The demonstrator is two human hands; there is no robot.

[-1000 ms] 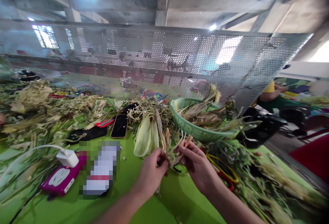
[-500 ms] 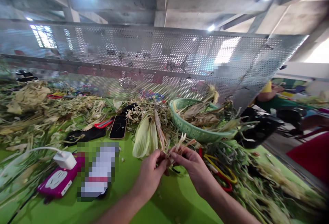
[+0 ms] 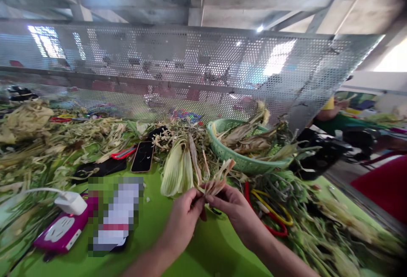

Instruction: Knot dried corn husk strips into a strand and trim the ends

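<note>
Head view shows the left hand [image 3: 186, 211] and right hand [image 3: 235, 204] pinching thin, dry husk strips [image 3: 218, 183] between their fingertips above a smooth green table [image 3: 219, 245], near a pale, ribbed husk bundle [image 3: 175, 170] and, beyond, a perforated green basket [image 3: 233, 158] holding crinkled brown leaves [image 3: 254, 144].

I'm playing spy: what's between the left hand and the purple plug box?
In the head view, from the left hand: green table, a crumb, then a blurred phone, it seems.

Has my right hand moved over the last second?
Yes: against the green basket, the right hand has shifted left and slightly toward you, closing in on the left hand.
</note>
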